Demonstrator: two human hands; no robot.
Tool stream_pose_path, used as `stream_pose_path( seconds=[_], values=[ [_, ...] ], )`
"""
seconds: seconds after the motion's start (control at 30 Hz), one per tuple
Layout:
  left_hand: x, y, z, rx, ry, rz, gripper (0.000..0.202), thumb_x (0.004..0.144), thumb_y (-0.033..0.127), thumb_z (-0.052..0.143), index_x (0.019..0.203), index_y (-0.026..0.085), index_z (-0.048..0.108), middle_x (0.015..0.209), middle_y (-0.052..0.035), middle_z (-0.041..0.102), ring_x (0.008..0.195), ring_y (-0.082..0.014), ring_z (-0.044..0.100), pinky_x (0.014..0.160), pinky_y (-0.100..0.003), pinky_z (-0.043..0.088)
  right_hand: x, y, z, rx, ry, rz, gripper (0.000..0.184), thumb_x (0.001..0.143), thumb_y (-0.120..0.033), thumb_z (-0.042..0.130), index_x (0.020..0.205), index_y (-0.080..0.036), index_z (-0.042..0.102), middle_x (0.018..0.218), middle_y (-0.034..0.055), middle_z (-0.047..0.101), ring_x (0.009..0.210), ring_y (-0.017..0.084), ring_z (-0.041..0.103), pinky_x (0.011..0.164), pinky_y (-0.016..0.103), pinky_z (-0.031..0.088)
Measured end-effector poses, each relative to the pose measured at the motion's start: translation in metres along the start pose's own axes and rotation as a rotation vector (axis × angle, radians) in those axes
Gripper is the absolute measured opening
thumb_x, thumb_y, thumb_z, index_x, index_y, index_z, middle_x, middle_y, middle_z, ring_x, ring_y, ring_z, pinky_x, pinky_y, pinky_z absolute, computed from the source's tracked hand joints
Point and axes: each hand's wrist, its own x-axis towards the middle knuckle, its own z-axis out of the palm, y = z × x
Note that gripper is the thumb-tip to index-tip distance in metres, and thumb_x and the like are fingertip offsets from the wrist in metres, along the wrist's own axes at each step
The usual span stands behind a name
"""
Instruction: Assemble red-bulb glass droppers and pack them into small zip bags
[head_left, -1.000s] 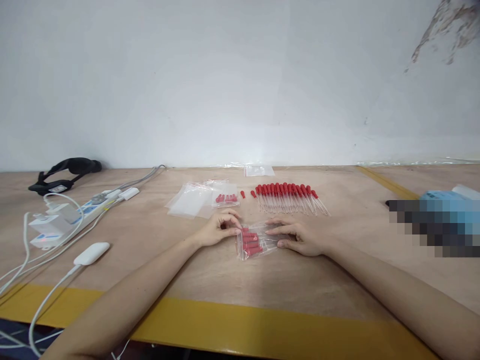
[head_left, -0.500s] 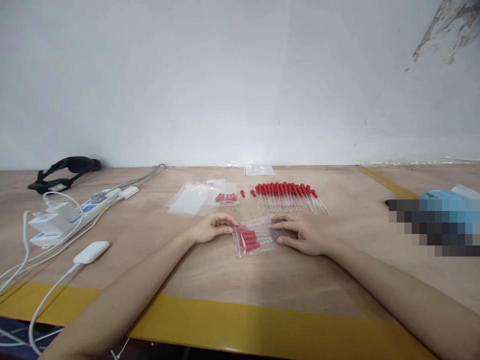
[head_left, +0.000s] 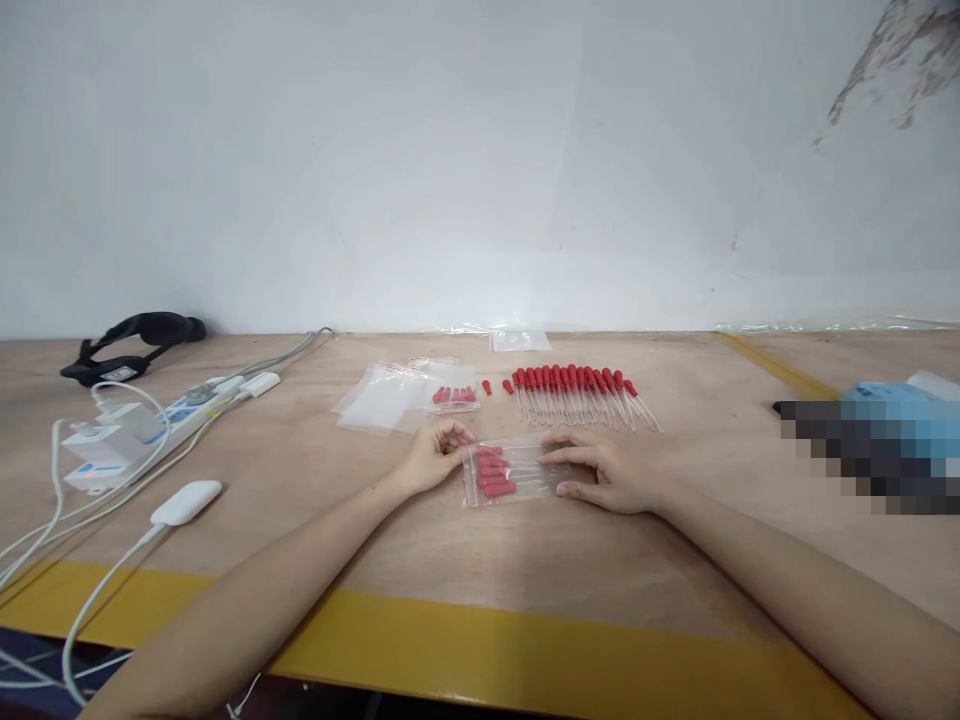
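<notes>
A clear zip-lock bag (head_left: pixel 529 489) lies in front of me with several red-bulbed droppers (head_left: pixel 495 475) inside, their bulbs toward the bag's left end. At its upper left corner, my left hand (head_left: pixel 437 457) is closed, pinching the edge near the seal. My right hand (head_left: pixel 611 475) grips the other end, fingers curled over the plastic with the thumb below. Just beyond the bag, a row of loose droppers (head_left: pixel 574 380) lies side by side, bulbs pointing away from me. Two separate red rubber bulbs (head_left: pixel 487 387) sit left of that row.
Flat empty bags (head_left: pixel 375 400) are stacked beyond my left hand, beside a small bag of red bulbs (head_left: pixel 454 396). Another bag (head_left: pixel 520 341) lies by the wall. A power strip (head_left: pixel 176 425), cables and a black headband (head_left: pixel 135 345) occupy the left; a blue item (head_left: pixel 877 400) is right.
The bag lies flatter and straighter, its droppers more evenly lined up. My left hand has shifted slightly right and up along the bag's corner; my right hand has barely moved.
</notes>
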Motion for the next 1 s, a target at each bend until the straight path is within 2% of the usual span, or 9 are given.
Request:
stream_pose_path(
  seconds=[0.13, 0.23, 0.4, 0.5, 0.6, 0.67, 0.8, 0.9, 1.0],
  values=[
    [-0.002, -0.001, 0.004, 0.126, 0.084, 0.051, 0.019, 0.073, 0.032, 0.059, 0.081, 0.015, 0.056, 0.075, -0.0029, 0.058, 0.065, -0.0121, 0.053, 0.060, -0.024, 0.043, 0.000, 0.000, 0.000, 0.001, 0.006, 0.009, 0.041, 0.077, -0.045, 0.054, 0.114, -0.026, 0.055, 0.121, 0.0080, 0.047, 0.112, 0.023, 0.043, 0.094, 0.043, 0.035],
    [-0.004, 0.003, 0.003, 0.146, 0.095, 0.062, 0.022, 0.071, 0.030, 0.060, 0.087, 0.016, 0.054, 0.081, -0.0031, 0.056, 0.069, -0.0126, 0.052, 0.061, -0.024, 0.042, 0.000, -0.003, -0.002, -0.002, 0.029, 0.017, 0.044, 0.077, -0.044, 0.054, 0.117, -0.025, 0.052, 0.121, 0.0084, 0.048, 0.111, 0.023, 0.045, 0.093, 0.042, 0.036],
    [-0.012, 0.006, -0.002, 0.305, 0.229, 0.022, 0.015, 0.066, 0.027, 0.060, 0.071, 0.017, 0.050, 0.063, 0.0033, 0.046, 0.054, -0.0089, 0.040, 0.052, -0.021, 0.034, 0.001, -0.007, -0.004, -0.021, 0.082, 0.079, 0.044, 0.079, -0.044, 0.050, 0.118, -0.023, 0.049, 0.120, 0.0093, 0.051, 0.109, 0.024, 0.048, 0.092, 0.043, 0.038],
    [-0.020, 0.007, -0.005, 0.306, 0.129, 0.031, 0.014, 0.068, 0.029, 0.059, 0.071, 0.016, 0.056, 0.060, 0.0029, 0.046, 0.052, -0.0086, 0.039, 0.050, -0.021, 0.033, 0.000, -0.006, -0.003, -0.026, 0.074, 0.074, 0.049, 0.077, -0.045, 0.052, 0.119, -0.022, 0.047, 0.121, 0.0095, 0.050, 0.110, 0.024, 0.047, 0.092, 0.043, 0.037],
    [-0.024, 0.009, -0.006, 0.334, 0.010, 0.062, 0.016, 0.069, 0.028, 0.060, 0.079, 0.017, 0.064, 0.071, -0.0009, 0.053, 0.055, -0.0095, 0.044, 0.052, -0.022, 0.037, -0.001, -0.004, -0.002, -0.011, 0.095, 0.067, 0.052, 0.075, -0.044, 0.056, 0.121, -0.023, 0.045, 0.114, 0.0090, 0.054, 0.105, 0.024, 0.050, 0.089, 0.043, 0.039],
    [-0.024, 0.011, -0.006, 0.372, -0.023, 0.068, 0.021, 0.070, 0.028, 0.059, 0.088, 0.018, 0.066, 0.077, -0.0027, 0.056, 0.057, -0.0107, 0.047, 0.055, -0.023, 0.038, -0.001, -0.005, -0.002, 0.017, 0.104, 0.075, 0.053, 0.074, -0.043, 0.058, 0.121, -0.023, 0.045, 0.105, 0.0076, 0.058, 0.097, 0.022, 0.053, 0.085, 0.042, 0.041],
    [-0.023, 0.011, -0.006, 0.420, -0.022, 0.081, 0.032, 0.072, 0.028, 0.058, 0.102, 0.020, 0.063, 0.075, -0.0030, 0.055, 0.060, -0.0125, 0.047, 0.057, -0.024, 0.039, -0.001, -0.005, -0.003, 0.041, 0.098, 0.077, 0.055, 0.070, -0.041, 0.062, 0.119, -0.021, 0.046, 0.094, 0.0049, 0.060, 0.089, 0.020, 0.055, 0.082, 0.039, 0.043],
    [-0.023, 0.009, -0.006, 0.414, 0.005, 0.078, 0.033, 0.071, 0.029, 0.059, 0.102, 0.020, 0.062, 0.076, -0.0029, 0.055, 0.063, -0.0135, 0.048, 0.059, -0.025, 0.040, -0.001, -0.004, -0.003, 0.043, 0.106, 0.066, 0.051, 0.072, -0.040, 0.062, 0.117, -0.022, 0.048, 0.089, 0.0039, 0.060, 0.087, 0.019, 0.055, 0.082, 0.038, 0.043],
    [-0.021, 0.008, -0.007, 0.301, 0.059, 0.023, 0.025, 0.074, 0.028, 0.055, 0.096, 0.018, 0.059, 0.081, -0.0028, 0.057, 0.068, -0.0138, 0.051, 0.064, -0.025, 0.041, -0.001, -0.004, -0.003, -0.002, 0.134, 0.041, 0.044, 0.074, -0.042, 0.059, 0.113, -0.022, 0.052, 0.095, 0.0060, 0.058, 0.091, 0.020, 0.053, 0.083, 0.038, 0.042]
  ],
)
